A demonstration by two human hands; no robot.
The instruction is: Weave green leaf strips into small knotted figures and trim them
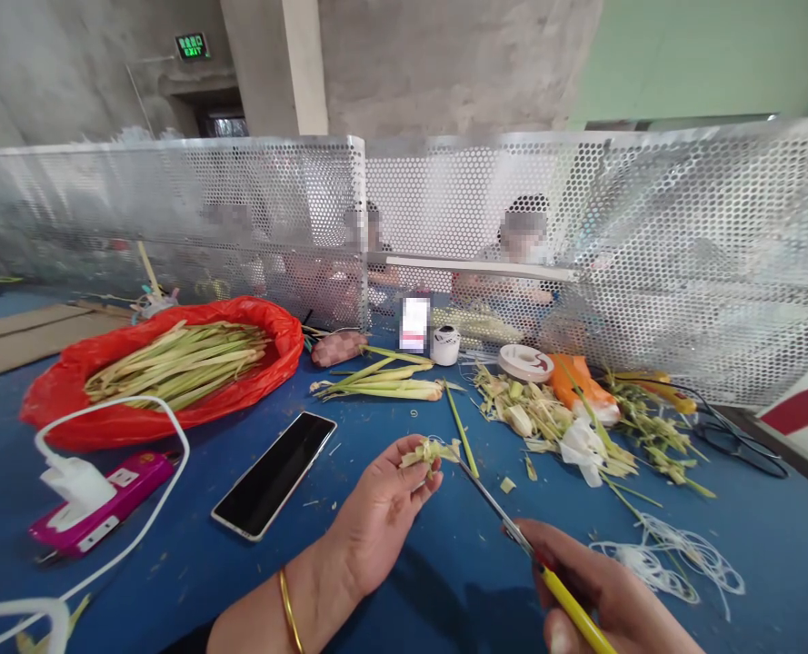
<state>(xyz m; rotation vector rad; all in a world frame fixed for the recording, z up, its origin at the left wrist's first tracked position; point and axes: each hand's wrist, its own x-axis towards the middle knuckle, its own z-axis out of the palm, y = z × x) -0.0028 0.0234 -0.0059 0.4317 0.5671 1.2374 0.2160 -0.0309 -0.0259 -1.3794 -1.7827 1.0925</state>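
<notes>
The left hand [380, 518] pinches a small husk piece [417, 452] above the blue table [751, 518], while the right hand [612, 581] grasps a yellow-handled tool [516, 531], its tip at the piece's edge — fine tip work seems in hand, calling for a steady pinch and small strokes. The red bag [282, 354] holds pale-green strips [178, 363]; whatever the orange bag [591, 391] contains — I cannot tell.

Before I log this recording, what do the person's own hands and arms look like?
The left hand and right hand are ungloved. A thin gold-coloured bangle circles the left wrist; a dark sleeve edge shows below. No right sleeve is visible.
</notes>
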